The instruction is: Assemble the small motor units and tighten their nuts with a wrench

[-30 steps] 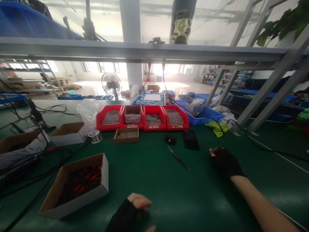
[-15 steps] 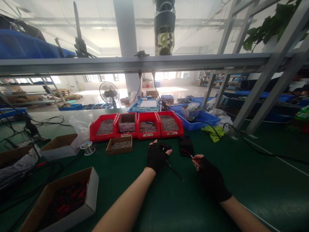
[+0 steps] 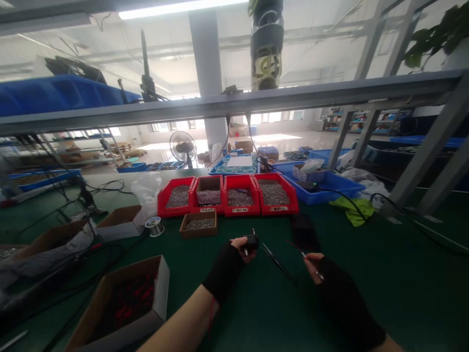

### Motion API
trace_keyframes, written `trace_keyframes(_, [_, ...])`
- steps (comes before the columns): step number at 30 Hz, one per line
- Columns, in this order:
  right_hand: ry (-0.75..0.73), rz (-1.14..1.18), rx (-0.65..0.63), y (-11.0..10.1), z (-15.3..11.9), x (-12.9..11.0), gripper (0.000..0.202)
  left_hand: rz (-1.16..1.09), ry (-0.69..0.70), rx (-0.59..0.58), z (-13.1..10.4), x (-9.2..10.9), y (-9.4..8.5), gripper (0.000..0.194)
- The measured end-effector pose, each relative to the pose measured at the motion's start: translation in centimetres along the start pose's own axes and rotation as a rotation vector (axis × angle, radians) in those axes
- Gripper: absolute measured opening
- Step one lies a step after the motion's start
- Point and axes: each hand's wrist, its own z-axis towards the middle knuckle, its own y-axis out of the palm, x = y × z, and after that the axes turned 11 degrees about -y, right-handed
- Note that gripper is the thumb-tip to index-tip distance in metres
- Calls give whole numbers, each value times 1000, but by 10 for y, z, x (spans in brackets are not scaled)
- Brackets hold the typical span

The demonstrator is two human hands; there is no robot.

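1. Left hand [image 3: 234, 256], in a black fingerless glove, closed around a small black part [image 3: 251, 241], lifted just above the green table [image 3: 384, 274]
2. Right hand [image 3: 330, 283], gloved the same, pinching a thin red-and-black wire [image 3: 296, 247] between thumb and fingers, wire tip pointing up-left
3. Black tweezers [image 3: 278, 264] flat on the table between the two hands, touching neither
4. Dark flat phone [image 3: 305, 231] just behind the wire, in front of the red bins
5. Four red bins [image 3: 227, 194] in a row at the back, filled with small grey parts; small cardboard tray [image 3: 200, 224] of the same just in front
6. Solder spool [image 3: 154, 226] left of the tray
7. Open cardboard box [image 3: 124, 303] of red and black pieces near the left forearm
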Motion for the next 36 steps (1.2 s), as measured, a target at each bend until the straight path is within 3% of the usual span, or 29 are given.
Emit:
trace_keyframes(2, [-48,30,15,13,-3,-20,27,-158,-25,-10,-22,-10,-13,21])
trace_keyframes(4, [-163,43,51,28,-4,-41,22,-274,-34,-3,-36,-18,-25,43])
trace_keyframes(7, [-325,75,80,50,-2,-69,16,-390,-198,-36,-45,-22,-38,27])
trace_keyframes(11, [-362,129,41,66,1,-91,9,-495,-383,-94,-46,-17,-47,61])
trace_keyframes(15, [-415,8,36,62,-6,-88,4,-577,-449,-100,-48,-12,-49,62])
trace_keyframes(18, [-578,-182,-16,54,-10,-78,6,-635,-524,-99,-50,-10,-49,66])
trace_keyframes(21, [-718,-227,-146,48,-6,-69,5,-754,-592,-105,-49,-9,-49,68])
trace_keyframes(24, [-790,-285,-152,49,0,-66,7,-831,-606,-80,-48,-8,-49,63])
trace_keyframes(29, [-807,-314,-78,52,-1,-66,8,-808,-546,-99,-50,-13,-47,61])
trace_keyframes(36, [-829,-402,-54,51,-6,-61,9,-782,-516,3,-54,-16,-42,52])
